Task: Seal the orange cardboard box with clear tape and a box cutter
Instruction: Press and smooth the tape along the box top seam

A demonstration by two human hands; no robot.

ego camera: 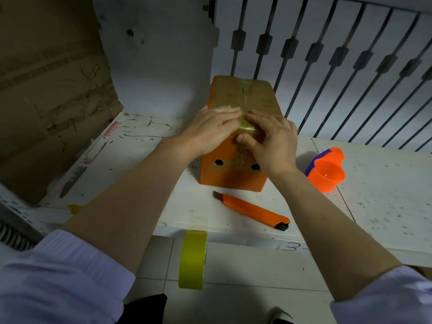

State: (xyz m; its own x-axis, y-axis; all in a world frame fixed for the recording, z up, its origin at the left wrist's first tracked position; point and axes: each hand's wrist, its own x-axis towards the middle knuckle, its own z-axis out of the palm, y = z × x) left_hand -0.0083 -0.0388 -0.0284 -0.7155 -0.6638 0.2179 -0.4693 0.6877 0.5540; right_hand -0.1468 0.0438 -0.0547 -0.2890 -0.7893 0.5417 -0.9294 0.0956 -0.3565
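An orange cardboard box (233, 176) stands on the white table (385, 206), its brown top taped along the seam. My left hand (210, 132) lies flat on the near top edge of the box. My right hand (271, 141) presses a strip of yellowish clear tape (247, 127) over the top front edge, thumb on the front face. An orange box cutter (252, 210) lies on the table just in front of the box, apart from both hands. A roll of tape (192, 260) hangs at the table's near edge.
An orange tape dispenser with a blue handle (327, 171) sits to the right of the box. A large brown cardboard sheet (46, 90) leans at the left. A barred metal grille (339, 54) stands behind the table. Tiled floor shows below.
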